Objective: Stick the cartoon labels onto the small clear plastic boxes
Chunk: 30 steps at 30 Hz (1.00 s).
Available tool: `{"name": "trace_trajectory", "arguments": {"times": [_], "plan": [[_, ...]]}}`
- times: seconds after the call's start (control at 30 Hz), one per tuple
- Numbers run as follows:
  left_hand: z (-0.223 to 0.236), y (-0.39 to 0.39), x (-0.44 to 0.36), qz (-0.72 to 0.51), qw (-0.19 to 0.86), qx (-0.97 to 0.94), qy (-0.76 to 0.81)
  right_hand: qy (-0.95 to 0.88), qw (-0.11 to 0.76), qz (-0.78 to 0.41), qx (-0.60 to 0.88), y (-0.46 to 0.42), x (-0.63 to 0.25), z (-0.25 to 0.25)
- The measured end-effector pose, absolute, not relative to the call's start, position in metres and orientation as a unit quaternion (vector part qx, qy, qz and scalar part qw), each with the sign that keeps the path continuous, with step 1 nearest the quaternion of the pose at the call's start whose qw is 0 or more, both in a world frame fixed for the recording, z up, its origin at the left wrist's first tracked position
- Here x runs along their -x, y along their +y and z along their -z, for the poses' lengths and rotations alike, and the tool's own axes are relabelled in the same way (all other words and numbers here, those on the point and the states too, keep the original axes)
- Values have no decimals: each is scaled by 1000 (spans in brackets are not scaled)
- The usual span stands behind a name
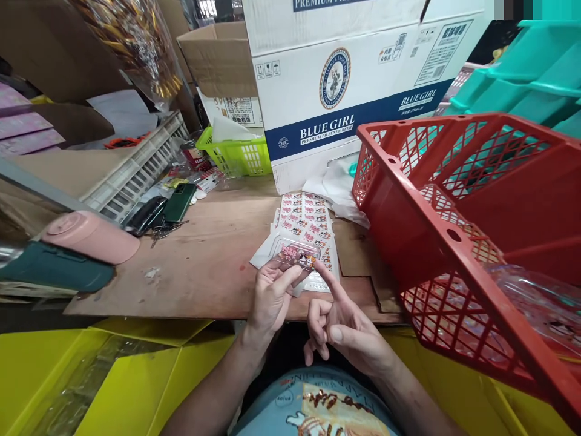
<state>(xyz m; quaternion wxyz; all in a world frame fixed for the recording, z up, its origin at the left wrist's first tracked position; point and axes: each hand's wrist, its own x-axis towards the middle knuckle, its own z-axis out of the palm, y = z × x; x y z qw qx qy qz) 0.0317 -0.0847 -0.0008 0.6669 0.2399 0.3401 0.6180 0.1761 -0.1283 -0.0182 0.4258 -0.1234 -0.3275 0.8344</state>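
My left hand (275, 293) grips a small clear plastic box (284, 245) by its near edge, thumb on top. On the box is a sticker (299, 257) with pink lettering and cartoon cats. The index finger of my right hand (342, 321) is stretched out to the sticker's right end; its other fingers are loosely curled, and I see nothing held in them. Behind and under the box, sheets of matching stickers (313, 215) lie on the wooden table (204, 260).
A red plastic basket (394, 224) with clear packages stands at right. White beer cartons (304, 91) and a lime basket (245, 157) are behind. At left lie a pink tumbler (95, 236), a phone (180, 203) and keys. Below, a yellow box (136, 381) holds clear plastic pieces.
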Motion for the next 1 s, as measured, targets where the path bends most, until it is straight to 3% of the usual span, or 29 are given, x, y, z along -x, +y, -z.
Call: {"name": "trace_trajectory", "arguments": {"times": [0.63, 0.7, 0.83, 0.93, 1.0], "plan": [[2, -84, -35, -654, 636, -190, 363, -430, 422, -764, 230, -130, -177, 20], [3, -85, -36, -666, 622, -188, 368, -514, 434, -655, 345, -132, -176, 21], [4, -84, -38, -675, 613, -187, 366, -700, 403, -289, 514, -130, -172, 29], [1, -82, -36, -670, 625, -182, 357, -768, 317, -188, 524, -121, -173, 27], [-5, -87, -33, -664, 636, -185, 346, -760, 303, -153, 554, -120, -177, 16]]}}
